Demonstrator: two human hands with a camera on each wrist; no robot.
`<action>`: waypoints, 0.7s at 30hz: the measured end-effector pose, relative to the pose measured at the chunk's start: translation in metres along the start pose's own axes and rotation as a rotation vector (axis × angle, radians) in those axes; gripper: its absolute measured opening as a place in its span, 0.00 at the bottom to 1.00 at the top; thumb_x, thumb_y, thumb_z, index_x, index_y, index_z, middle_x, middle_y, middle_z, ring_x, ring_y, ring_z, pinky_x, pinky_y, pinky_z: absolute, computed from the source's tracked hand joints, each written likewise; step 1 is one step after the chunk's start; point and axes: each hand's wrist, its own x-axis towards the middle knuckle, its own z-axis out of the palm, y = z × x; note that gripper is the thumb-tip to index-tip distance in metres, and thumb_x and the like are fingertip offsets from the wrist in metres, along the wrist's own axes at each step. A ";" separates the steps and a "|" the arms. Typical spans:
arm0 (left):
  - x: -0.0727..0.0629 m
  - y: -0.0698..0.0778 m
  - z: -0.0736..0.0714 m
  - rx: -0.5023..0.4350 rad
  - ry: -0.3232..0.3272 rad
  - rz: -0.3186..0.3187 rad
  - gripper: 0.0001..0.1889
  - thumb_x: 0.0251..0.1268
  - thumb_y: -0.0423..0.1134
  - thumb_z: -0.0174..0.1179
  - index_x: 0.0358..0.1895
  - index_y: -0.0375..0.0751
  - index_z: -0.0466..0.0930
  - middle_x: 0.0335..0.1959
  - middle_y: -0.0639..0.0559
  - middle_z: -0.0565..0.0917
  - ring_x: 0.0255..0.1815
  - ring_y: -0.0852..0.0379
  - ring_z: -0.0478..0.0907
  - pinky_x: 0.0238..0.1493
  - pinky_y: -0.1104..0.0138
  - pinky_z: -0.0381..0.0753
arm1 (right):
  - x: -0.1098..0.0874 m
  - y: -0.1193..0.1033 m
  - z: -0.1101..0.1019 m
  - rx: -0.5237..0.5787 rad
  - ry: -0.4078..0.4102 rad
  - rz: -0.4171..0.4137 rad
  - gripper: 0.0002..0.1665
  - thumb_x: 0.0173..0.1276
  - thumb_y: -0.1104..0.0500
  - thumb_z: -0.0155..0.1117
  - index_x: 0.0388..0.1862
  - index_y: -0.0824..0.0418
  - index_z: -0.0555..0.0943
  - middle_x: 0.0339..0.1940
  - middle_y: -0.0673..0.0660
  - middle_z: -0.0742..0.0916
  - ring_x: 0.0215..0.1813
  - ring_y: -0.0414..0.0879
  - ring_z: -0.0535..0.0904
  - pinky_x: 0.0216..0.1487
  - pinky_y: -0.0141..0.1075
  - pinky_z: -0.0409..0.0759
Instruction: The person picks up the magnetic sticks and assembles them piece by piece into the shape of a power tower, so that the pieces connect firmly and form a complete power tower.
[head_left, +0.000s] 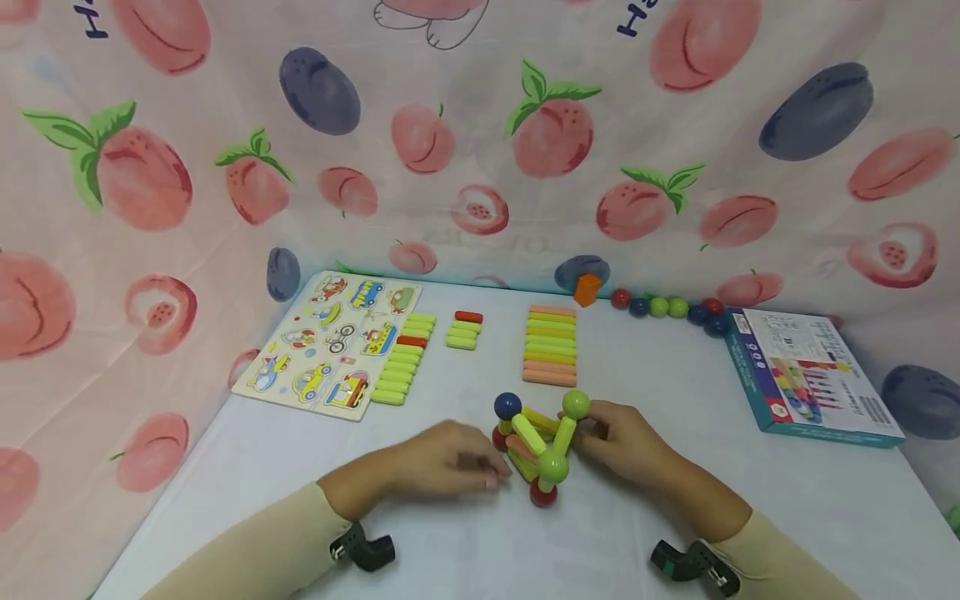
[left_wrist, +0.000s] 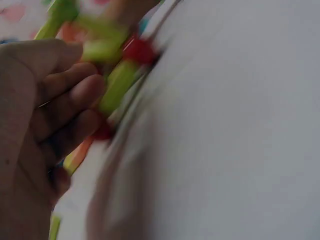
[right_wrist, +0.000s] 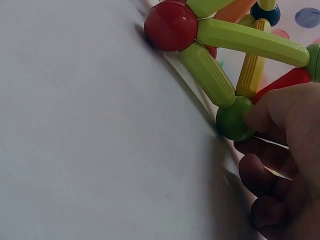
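Note:
A structure of rods and balls (head_left: 528, 433) stands on the white table between both hands. Its light green ball (head_left: 552, 466) sits above a red ball (head_left: 543, 492), and a dark blue ball (head_left: 507, 406) tops the left corner. My right hand (head_left: 626, 442) pinches a green ball (right_wrist: 235, 118) at the structure's right base corner, between thumb and fingers. Beside the left side, my left hand (head_left: 450, 458) hovers with loosely bent fingers (left_wrist: 75, 100) and nothing in its grip. Blur hides whether those fingers touch the structure.
Behind lie a row of rods (head_left: 550, 346), a small group of rods (head_left: 463, 331) and another row (head_left: 402, 360) beside a picture puzzle board (head_left: 300, 392). Several balls (head_left: 658, 307) and an orange block (head_left: 587, 289) line the back edge. A box (head_left: 817, 375) lies at right.

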 end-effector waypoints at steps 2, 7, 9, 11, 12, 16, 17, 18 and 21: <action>0.009 -0.015 -0.022 0.097 0.144 -0.096 0.11 0.77 0.43 0.67 0.56 0.50 0.89 0.48 0.64 0.88 0.52 0.65 0.82 0.58 0.63 0.82 | -0.001 0.000 0.000 -0.002 -0.002 0.003 0.21 0.70 0.66 0.70 0.60 0.54 0.88 0.42 0.46 0.87 0.34 0.42 0.76 0.34 0.35 0.78; 0.037 -0.045 -0.062 0.552 0.309 -0.393 0.19 0.76 0.45 0.67 0.67 0.51 0.85 0.56 0.52 0.85 0.59 0.51 0.79 0.62 0.54 0.78 | -0.001 0.001 -0.001 -0.021 0.003 0.027 0.19 0.70 0.64 0.71 0.58 0.52 0.88 0.36 0.45 0.85 0.33 0.42 0.75 0.33 0.35 0.78; 0.045 -0.053 -0.067 0.686 0.259 -0.423 0.22 0.77 0.45 0.66 0.70 0.51 0.82 0.61 0.49 0.82 0.63 0.48 0.76 0.63 0.53 0.75 | -0.002 0.001 0.000 -0.023 0.001 0.038 0.19 0.70 0.64 0.71 0.58 0.52 0.88 0.36 0.45 0.85 0.33 0.43 0.75 0.33 0.35 0.78; 0.050 -0.060 -0.068 0.763 0.221 -0.424 0.21 0.77 0.44 0.66 0.69 0.50 0.83 0.62 0.47 0.80 0.63 0.46 0.74 0.61 0.53 0.74 | -0.002 0.001 0.000 -0.015 -0.007 0.043 0.19 0.70 0.64 0.70 0.59 0.53 0.88 0.39 0.45 0.87 0.35 0.43 0.76 0.36 0.35 0.79; 0.051 -0.062 -0.068 0.780 0.217 -0.427 0.20 0.77 0.44 0.66 0.68 0.50 0.83 0.62 0.47 0.80 0.63 0.47 0.74 0.60 0.54 0.73 | -0.002 0.001 0.000 -0.012 -0.012 0.044 0.19 0.71 0.65 0.70 0.59 0.53 0.88 0.41 0.46 0.87 0.36 0.43 0.77 0.37 0.36 0.79; 0.052 -0.066 -0.063 0.792 0.256 -0.422 0.11 0.77 0.41 0.64 0.57 0.48 0.85 0.57 0.49 0.83 0.58 0.48 0.75 0.56 0.55 0.73 | -0.002 0.001 0.001 -0.016 -0.017 0.035 0.19 0.71 0.64 0.70 0.59 0.51 0.88 0.44 0.45 0.88 0.38 0.44 0.77 0.38 0.36 0.80; 0.052 -0.067 -0.061 0.785 0.268 -0.422 0.09 0.78 0.41 0.64 0.56 0.48 0.85 0.55 0.50 0.84 0.57 0.48 0.76 0.56 0.55 0.74 | -0.002 0.001 0.001 -0.020 -0.014 0.033 0.19 0.71 0.64 0.71 0.59 0.51 0.88 0.43 0.45 0.88 0.37 0.44 0.77 0.37 0.36 0.79; 0.052 -0.067 -0.060 0.761 0.279 -0.432 0.09 0.78 0.41 0.64 0.55 0.48 0.84 0.53 0.50 0.85 0.55 0.49 0.76 0.55 0.56 0.74 | -0.002 0.001 0.000 -0.025 -0.010 0.031 0.19 0.71 0.64 0.71 0.59 0.51 0.88 0.41 0.45 0.87 0.36 0.43 0.76 0.36 0.36 0.79; 0.053 -0.071 -0.057 0.667 0.317 -0.481 0.11 0.76 0.41 0.66 0.56 0.48 0.85 0.49 0.52 0.86 0.51 0.50 0.77 0.57 0.55 0.76 | -0.001 0.000 0.000 -0.032 -0.004 0.026 0.19 0.71 0.63 0.71 0.59 0.52 0.88 0.40 0.45 0.87 0.35 0.43 0.76 0.35 0.36 0.79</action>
